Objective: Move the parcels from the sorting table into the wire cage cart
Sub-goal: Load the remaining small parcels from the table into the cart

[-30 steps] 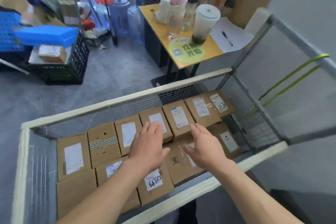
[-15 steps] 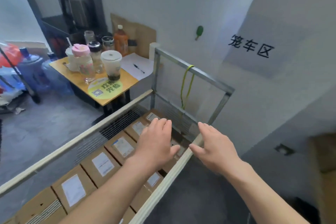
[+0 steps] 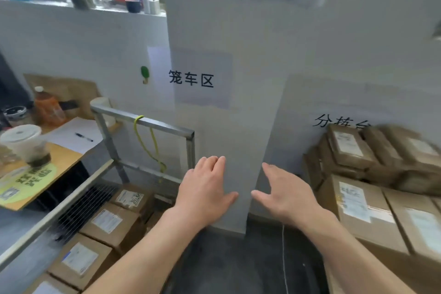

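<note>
Parcels [image 3: 358, 207] are what I am here for, and many of them sit stacked on the counter at my right, brown cardboard with white labels, several layers high against the wall. The counter itself is hidden under them, and that side is blurred, so I cannot count them. More of the same boxes [image 3: 107, 221] lie flat, labels up, side by side on the bottom of the wire cart [image 3: 167, 127] at my lower left, between its pale side rail and my left forearm. I judge the job partly done: what I can see of the cart's bottom is covered by one layer, with open room above it up to the metal top bar, while the pile on the counter looks no smaller than the lot in the cart. My grip carries nothing. My left hand [image 3: 202, 193] hangs palm down between the cart and the pile, fingers straight and close together, thumb out. My right hand [image 3: 284, 198] is beside it, fingers loose and slightly spread, nearer the stack but touching no box. The next step, as I read it, is to reach right and take a box from the pile.
</note>
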Demonstrator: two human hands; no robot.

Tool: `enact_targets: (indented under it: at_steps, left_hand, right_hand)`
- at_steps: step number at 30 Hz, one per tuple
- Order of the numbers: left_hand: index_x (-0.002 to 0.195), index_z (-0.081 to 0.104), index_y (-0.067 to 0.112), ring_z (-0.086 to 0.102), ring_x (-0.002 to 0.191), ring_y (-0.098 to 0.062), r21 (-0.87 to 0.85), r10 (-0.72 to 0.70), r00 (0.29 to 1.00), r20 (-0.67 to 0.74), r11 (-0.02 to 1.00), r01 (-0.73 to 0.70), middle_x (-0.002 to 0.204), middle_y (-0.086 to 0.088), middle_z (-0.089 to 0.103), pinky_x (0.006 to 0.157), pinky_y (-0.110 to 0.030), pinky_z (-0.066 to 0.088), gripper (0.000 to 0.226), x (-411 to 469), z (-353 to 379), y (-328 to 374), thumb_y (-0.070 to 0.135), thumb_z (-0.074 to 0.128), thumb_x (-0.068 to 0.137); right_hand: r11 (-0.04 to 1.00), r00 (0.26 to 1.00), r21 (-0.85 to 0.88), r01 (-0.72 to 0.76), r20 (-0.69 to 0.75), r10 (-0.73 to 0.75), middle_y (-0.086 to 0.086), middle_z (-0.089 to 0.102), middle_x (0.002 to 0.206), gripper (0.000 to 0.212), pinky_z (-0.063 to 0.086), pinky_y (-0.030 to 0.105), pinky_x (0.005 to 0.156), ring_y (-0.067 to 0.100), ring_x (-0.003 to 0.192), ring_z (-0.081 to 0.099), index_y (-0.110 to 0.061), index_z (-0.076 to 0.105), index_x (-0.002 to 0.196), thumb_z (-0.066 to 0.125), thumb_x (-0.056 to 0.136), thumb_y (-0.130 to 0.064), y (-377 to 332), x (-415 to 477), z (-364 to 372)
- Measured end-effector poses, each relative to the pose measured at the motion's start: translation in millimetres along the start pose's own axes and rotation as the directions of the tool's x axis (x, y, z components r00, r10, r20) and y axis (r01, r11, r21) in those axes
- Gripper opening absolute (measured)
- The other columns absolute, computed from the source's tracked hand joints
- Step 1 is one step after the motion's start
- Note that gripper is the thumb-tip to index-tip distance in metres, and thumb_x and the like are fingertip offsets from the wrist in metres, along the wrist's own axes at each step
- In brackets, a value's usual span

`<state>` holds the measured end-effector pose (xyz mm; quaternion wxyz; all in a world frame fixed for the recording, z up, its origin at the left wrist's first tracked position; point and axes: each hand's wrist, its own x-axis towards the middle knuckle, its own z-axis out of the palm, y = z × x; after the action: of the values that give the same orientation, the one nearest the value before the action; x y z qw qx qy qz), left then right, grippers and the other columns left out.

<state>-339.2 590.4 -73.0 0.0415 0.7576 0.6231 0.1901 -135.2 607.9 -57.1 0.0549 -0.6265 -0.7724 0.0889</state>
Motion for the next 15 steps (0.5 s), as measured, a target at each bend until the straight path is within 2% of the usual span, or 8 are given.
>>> enact_targets:
  at_steps: [3, 6, 8, 11, 15]
  left_hand:
    - [0.156, 0.021, 0.017, 0.028, 0.144, -0.018, -0.007, 0.059, 0.998, 0.018, 0.998, -0.059, 0.156, 0.002, 0.033, 0.113, -0.036, 0.034, 0.093, 24, 13, 46, 0.061, 0.061, 0.085]
    - [0.157, 0.020, 0.018, 0.028, 0.145, -0.020, -0.027, 0.107, 0.993, 0.043, 0.994, -0.106, 0.157, 0.001, 0.033, 0.113, -0.038, 0.035, 0.093, 44, 25, 88, 0.061, 0.061, 0.085]
    - [0.157, 0.019, 0.018, 0.029, 0.145, -0.021, -0.027, 0.148, 0.987, 0.065, 0.989, -0.146, 0.157, 0.000, 0.034, 0.113, -0.040, 0.035, 0.093, 54, 35, 111, 0.062, 0.060, 0.085]
    - [0.157, 0.017, 0.019, 0.029, 0.144, -0.021, -0.033, 0.200, 0.973, 0.111, 0.980, -0.198, 0.157, 0.000, 0.032, 0.111, -0.040, 0.035, 0.094, 66, 52, 139, 0.064, 0.058, 0.086]
    - [0.159, 0.013, 0.020, 0.024, 0.149, -0.021, -0.068, 0.271, 0.945, 0.183, 0.962, -0.263, 0.162, 0.000, 0.026, 0.116, -0.040, 0.031, 0.095, 84, 74, 166, 0.063, 0.058, 0.088]
  right_hand:
    - [0.996, 0.996, 0.015, -0.087, -0.032, 0.088, -0.004, 0.048, 0.151, 0.075, 0.041, 0.039, 0.108, 0.020, 0.137, 0.046, -0.024, 0.033, 0.153, 0.056, 0.091, -0.060, 51, -10, -18]
    - [0.988, 0.987, 0.028, -0.153, -0.054, 0.154, -0.004, 0.041, 0.158, 0.082, 0.039, 0.039, 0.111, 0.020, 0.143, 0.041, -0.025, 0.024, 0.158, 0.057, 0.092, -0.061, 95, -20, -31]
    - [0.979, 0.976, 0.040, -0.198, -0.081, 0.201, -0.004, 0.042, 0.156, 0.083, 0.041, 0.040, 0.109, 0.020, 0.141, 0.042, -0.025, 0.023, 0.158, 0.058, 0.091, -0.060, 121, -27, -38]
    - [0.962, 0.957, 0.065, -0.264, -0.107, 0.270, -0.003, 0.038, 0.160, 0.084, 0.040, 0.040, 0.111, 0.020, 0.145, 0.038, -0.026, 0.021, 0.159, 0.059, 0.092, -0.059, 153, -37, -43]
    - [0.937, 0.928, 0.089, -0.337, -0.136, 0.346, -0.003, 0.035, 0.162, 0.082, 0.040, 0.040, 0.111, 0.020, 0.148, 0.034, -0.027, 0.022, 0.159, 0.059, 0.093, -0.059, 188, -49, -44]
